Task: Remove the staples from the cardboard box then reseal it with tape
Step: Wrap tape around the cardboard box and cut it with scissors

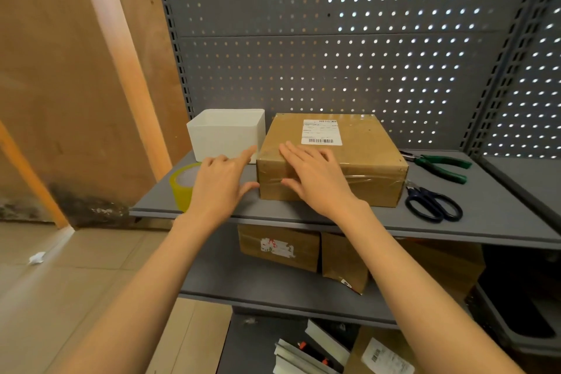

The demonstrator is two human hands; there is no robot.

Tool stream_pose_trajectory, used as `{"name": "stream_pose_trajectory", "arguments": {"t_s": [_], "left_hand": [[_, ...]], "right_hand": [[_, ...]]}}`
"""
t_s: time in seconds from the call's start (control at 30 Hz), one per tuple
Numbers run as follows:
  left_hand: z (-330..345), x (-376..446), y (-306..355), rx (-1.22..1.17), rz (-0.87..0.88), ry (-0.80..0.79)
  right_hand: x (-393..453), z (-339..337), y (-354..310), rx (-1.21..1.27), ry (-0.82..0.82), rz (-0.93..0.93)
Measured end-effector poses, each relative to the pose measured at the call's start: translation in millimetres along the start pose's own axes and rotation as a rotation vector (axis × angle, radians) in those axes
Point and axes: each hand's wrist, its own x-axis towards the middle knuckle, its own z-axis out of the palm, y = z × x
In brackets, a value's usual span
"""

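A brown cardboard box (361, 161) with a white shipping label and clear tape over its front sits on the grey shelf (485, 215). My right hand (312, 176) lies flat with straight fingers on the box's front left top edge. My left hand (224, 182) hovers just left of the box, fingers spread, its fingertips touching the box's left side. A yellow tape roll (182, 185) stands behind my left hand, partly hidden. Green-handled pliers (440, 165) and dark scissors (434, 203) lie to the right of the box.
A white open bin (224, 133) stands left of the box at the back. A grey pegboard wall closes the rear. Lower shelves hold more cardboard parcels (279, 247). A wooden panel stands at the left.
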Motion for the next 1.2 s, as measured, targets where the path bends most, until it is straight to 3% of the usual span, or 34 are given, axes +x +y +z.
{"name": "stream_pose_trajectory", "arguments": {"t_s": [0.17, 0.4, 0.63, 0.83, 0.97, 1.07, 1.2], "left_hand": [[-17, -25, -19, -0.224, -0.113, 0.122], [-22, -46, -49, -0.567, -0.219, -0.155], [-9, -44, -64, -0.258, -0.155, -0.258], [-8, -35, -69, -0.219, -0.186, -0.277], [-29, -41, -45, -0.519, -0.279, -0.063], [-56, -46, -17, -0.828, -0.312, 0.125], [-86, -51, 18, -1.109, -0.269, 0.191]], "right_hand": [[-19, -3, -15, 0.112, 0.135, 0.016], [-32, 11, -48, 0.237, 0.183, -0.014], [-48, 18, -58, 0.29, 0.113, 0.013], [-70, 4, -50, 0.282, 0.082, 0.068], [-72, -18, -45, 0.393, 0.122, 0.114], [-65, -38, -52, 0.634, 0.199, 0.143], [-54, -73, -56, 0.998, 0.325, 0.082]]}}
